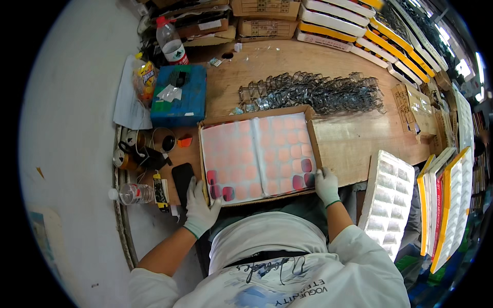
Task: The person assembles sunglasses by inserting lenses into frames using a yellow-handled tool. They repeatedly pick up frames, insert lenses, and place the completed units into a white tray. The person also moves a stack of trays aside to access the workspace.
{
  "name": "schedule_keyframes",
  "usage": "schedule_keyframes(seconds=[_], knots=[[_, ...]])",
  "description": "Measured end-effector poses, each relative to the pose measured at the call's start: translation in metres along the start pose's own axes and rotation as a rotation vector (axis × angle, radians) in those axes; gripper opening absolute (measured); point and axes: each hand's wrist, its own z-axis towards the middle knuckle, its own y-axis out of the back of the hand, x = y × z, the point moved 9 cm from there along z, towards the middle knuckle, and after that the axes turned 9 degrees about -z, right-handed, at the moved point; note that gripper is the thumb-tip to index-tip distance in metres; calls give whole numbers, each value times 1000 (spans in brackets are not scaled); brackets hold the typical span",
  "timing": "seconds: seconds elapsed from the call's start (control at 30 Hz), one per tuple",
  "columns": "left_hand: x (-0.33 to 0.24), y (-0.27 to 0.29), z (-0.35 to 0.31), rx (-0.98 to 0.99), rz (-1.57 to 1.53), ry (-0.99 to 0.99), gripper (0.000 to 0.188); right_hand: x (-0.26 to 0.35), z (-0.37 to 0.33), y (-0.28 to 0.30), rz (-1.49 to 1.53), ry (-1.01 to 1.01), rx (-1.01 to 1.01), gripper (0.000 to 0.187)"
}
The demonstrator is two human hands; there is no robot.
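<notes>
In front of my body a shallow cardboard box (pixel 315 134) lies at the table's near edge. Rows of tinted lenses fill it, pinkish through a thin white sheet (pixel 228 138). Dark red lenses (pixel 228 193) show plainly at its near left and near right corners. My left hand (pixel 201 209), in a white glove, grips the near left corner, beside a black phone (pixel 183 182). Also gloved, my right hand (pixel 326 186) holds the near right corner. Beyond the box lies a long heap of wire eyeglass frames (pixel 313 92).
A blue box (pixel 178 95) and a red-capped bottle (pixel 172 42) stand at the left. Another plastic bottle (pixel 136 194) lies near the left edge. White trays (pixel 387 203) lean at the right; stacked trays (pixel 334 25) and cartons (pixel 267 28) line the back.
</notes>
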Motion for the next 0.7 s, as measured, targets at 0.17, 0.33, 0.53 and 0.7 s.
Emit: schedule_keyframes(seconds=[0.17,0.33,0.53,0.7], knots=[[27,-20,6,-72,-398,364,83,-34,7,-11,75,-30,26,38],[32,-22,-9,-188,-390,226,81,34,-31,45,-341,47,-420,36],[19,-22,-20,-172,-294,12,80,265,-98,-63,-260,926,185,26],[18,-5,-48,-172,-180,-128,77,334,-120,-123,-488,855,266,41]])
